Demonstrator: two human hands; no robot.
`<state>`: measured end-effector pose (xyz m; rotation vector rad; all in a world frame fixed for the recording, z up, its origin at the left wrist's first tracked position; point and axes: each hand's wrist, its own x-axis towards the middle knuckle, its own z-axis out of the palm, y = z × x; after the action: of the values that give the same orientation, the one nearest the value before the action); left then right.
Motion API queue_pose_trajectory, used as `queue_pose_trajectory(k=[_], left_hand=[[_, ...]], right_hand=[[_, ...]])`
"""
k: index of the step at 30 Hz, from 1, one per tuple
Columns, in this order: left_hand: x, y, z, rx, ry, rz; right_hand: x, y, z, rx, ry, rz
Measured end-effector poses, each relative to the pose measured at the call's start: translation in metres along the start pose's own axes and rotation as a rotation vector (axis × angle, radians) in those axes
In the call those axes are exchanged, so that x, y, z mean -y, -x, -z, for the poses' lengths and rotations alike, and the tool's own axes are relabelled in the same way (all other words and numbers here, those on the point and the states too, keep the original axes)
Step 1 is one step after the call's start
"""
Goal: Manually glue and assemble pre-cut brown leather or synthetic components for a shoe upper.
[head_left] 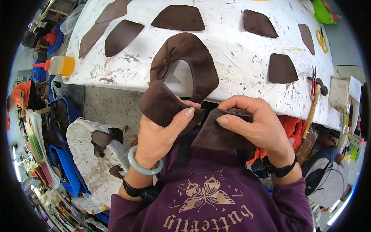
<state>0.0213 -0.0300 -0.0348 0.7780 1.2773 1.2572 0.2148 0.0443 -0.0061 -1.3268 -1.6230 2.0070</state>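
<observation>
My left hand pinches one end of a dark brown shoe upper, thumb on its face and fingertips behind. The upper curves round an open throat, with a small tied bow on its left side, and its far part lies over the table's front edge. Close by on the right, my right hand grips a separate dark brown leather piece between thumb and bent fingers. Part of that piece is folded or doubled under the thumb. A narrow gap separates it from the upper's end.
Several cut leather pieces lie spread on the stained white table. A glue bottle with a red nozzle stands at its left corner. Red-handled pliers, a wooden-handled hammer and yellow scissors lie at the right.
</observation>
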Motion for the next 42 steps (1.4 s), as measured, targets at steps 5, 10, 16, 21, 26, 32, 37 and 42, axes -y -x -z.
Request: queue_pose_trajectory(k=[5, 10, 16, 21, 26, 32, 37, 42], left_hand=[[-0.0021, 0.0019, 0.0025, 0.007, -0.021, 0.057], [-0.0024, 0.0030, 0.0026, 0.001, -0.010, 0.054], [-0.0041, 0.0031, 0.0008, -0.007, -0.024, 0.053], [-0.0051, 0.0031, -0.0003, -0.004, -0.034, 0.046], [-0.0048, 0.0040, 0.0010, 0.003, -0.069, 0.046], [-0.0017, 0.0026, 0.0000, 0.008, -0.041, 0.030], [-0.0028, 0.0037, 0.0008, 0.014, -0.059, 0.029], [-0.0020, 0.0038, 0.0003, 0.008, -0.069, 0.042]], right_hand=[[0.0009, -0.0007, -0.0016, 0.013, -0.027, 0.011], [0.0013, -0.0010, -0.0020, 0.011, 0.021, 0.014], [0.0017, -0.0023, -0.0026, 0.007, 0.061, 0.022], [0.0016, -0.0035, -0.0030, 0.012, 0.065, 0.016], [0.0005, -0.0039, -0.0034, 0.019, 0.058, 0.014], [-0.0021, -0.0053, -0.0039, 0.006, 0.061, 0.025], [-0.0005, -0.0060, -0.0037, 0.009, 0.066, 0.024], [0.0010, -0.0066, -0.0027, 0.011, 0.082, 0.023]])
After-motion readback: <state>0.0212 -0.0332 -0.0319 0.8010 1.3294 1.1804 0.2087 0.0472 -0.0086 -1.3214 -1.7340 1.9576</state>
